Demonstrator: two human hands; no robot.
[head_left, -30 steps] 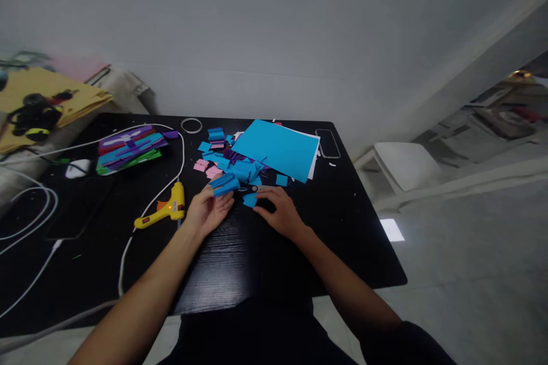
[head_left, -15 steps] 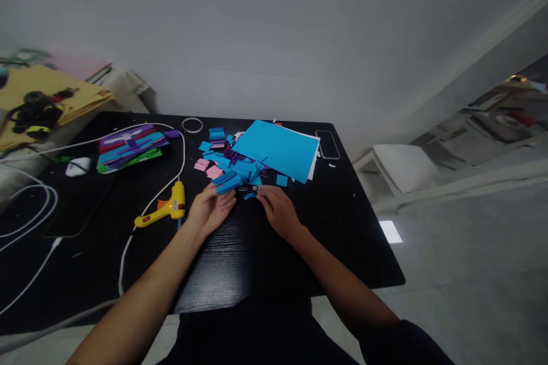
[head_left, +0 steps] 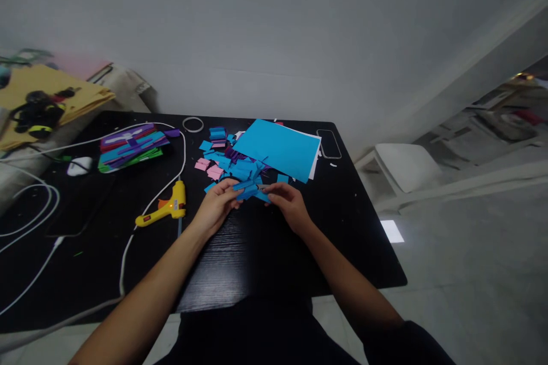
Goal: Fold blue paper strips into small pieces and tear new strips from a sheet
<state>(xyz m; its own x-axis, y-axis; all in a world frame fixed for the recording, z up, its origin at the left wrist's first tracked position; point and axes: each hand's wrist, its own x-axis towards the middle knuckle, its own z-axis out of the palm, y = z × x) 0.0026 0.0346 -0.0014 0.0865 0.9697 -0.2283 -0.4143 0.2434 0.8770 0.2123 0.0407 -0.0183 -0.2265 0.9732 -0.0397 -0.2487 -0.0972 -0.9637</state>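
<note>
My left hand [head_left: 219, 205] is closed on a small folded piece of blue paper [head_left: 245, 188], held just above the near side of the paper pile. Facing it, my right hand [head_left: 289, 205] pinches another blue paper piece [head_left: 262, 196] between thumb and fingers. The two pieces meet or overlap between my hands; whether they are joined I cannot tell. Behind them lie loose blue cuttings [head_left: 244, 169], pink folded pieces [head_left: 214, 172] and some purple ones. A large blue sheet [head_left: 280, 148] rests over white paper at the pile's right.
A yellow glue gun [head_left: 171, 205] lies left of my hands, beside a white cable [head_left: 185, 151]. Farther left are a bundle of coloured paper [head_left: 132, 148], a white earphone case [head_left: 79, 166] and a dark phone [head_left: 79, 211]. A phone-shaped frame [head_left: 329, 144] sits at the back right.
My left hand has moved right with its folded blue paper, and the right hand's blue piece has come up against it. The things on the table look unmoved.
</note>
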